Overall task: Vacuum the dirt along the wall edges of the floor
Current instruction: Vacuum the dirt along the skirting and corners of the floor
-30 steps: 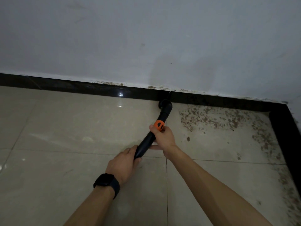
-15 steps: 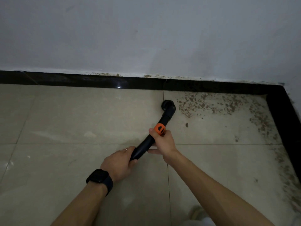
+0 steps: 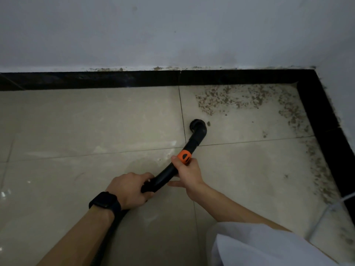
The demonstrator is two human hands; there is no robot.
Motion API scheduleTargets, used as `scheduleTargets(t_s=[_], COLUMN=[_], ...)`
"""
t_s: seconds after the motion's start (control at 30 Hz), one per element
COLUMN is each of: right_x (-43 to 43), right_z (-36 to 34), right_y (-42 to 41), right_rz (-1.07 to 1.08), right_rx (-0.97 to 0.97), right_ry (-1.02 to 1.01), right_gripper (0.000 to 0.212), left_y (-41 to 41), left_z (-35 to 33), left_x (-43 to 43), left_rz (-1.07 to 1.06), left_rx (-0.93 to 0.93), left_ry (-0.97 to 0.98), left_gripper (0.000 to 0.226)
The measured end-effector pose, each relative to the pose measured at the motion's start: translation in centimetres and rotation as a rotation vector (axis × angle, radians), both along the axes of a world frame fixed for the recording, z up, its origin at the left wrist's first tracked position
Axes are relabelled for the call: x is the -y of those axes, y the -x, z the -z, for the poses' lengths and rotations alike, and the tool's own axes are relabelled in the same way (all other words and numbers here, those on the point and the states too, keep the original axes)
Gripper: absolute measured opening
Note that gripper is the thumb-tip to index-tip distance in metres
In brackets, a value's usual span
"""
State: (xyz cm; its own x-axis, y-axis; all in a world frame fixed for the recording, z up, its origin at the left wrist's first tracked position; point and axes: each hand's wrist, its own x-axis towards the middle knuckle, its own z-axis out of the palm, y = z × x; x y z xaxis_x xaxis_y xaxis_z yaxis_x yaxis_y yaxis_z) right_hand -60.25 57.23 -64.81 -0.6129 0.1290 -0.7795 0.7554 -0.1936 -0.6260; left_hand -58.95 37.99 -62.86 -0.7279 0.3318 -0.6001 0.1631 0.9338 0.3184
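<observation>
Fingers (image 3: 147, 179) of the left hand (image 3: 128, 191) are curled tightly round the lower end of the black tube (image 3: 167, 173), where the hose (image 3: 115, 227) is seen passing back under the forearm. A dark watch (image 3: 104, 203) is worn on that wrist. The right hand (image 3: 189, 171) is closed round the tube higher up. Its thumb is laid against the orange collar (image 3: 184, 156), and one finger is stretched out straight beneath the tube.

From the collar the tube is angled up and to the right, ending in a bent round nozzle (image 3: 197, 125). The nozzle is held low over the tiled floor (image 3: 76, 121), just right of a grout line; whether it touches the tile cannot be told. A single crumb (image 3: 208, 123) lies just beside it. The main patch of brown dirt (image 3: 230, 98) is spread beyond the nozzle, against the black skirting (image 3: 115, 79) under the white wall (image 3: 172, 35). More dirt is scattered into the corner and down the right-hand edge. A white sleeve (image 3: 259, 246) is seen at lower right, and a thin pale cable (image 3: 326, 214) near it.
</observation>
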Motion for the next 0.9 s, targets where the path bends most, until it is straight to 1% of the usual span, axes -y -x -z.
scheduleTargets(t_s=[0.17, 0.37, 0.47, 0.57, 0.7, 0.9], right_x=[-2.6, -5.3, -6.2, -6.7, -6.6, -6.1], right_z=[-0.4, -0.3, -0.3, -0.3, -0.4, -0.4], right_y=[-0.7, -1.4, -0.8, -0.2, 1.2, 3.9], right_rz=[0.047, 0.092, 0.082, 0.066, 0.018, -0.027], right_rx=[0.012, 0.021, 0.008, -0.007, -0.024, -0.032], right_ry=[-0.024, -0.022, -0.02, -0.019, -0.004, -0.006], right_gripper=[0.038, 0.038, 0.034, 0.03, 0.03, 0.031], left_y=[0.6, 1.0, 1.2, 1.6, 2.3, 3.1], left_z=[0.0, 0.8, 1.0, 1.1, 1.1, 1.1], left_x=[-2.8, -5.2, -6.2, -6.8, -6.6, -6.4], left_rz=[0.09, 0.141, 0.153, 0.143, 0.099, 0.015], left_rx=[-0.004, -0.002, -0.021, -0.025, -0.019, -0.065], left_ry=[-0.031, -0.039, -0.035, -0.03, -0.031, -0.031], left_gripper=[0.044, 0.045, 0.044, 0.045, 0.048, 0.05])
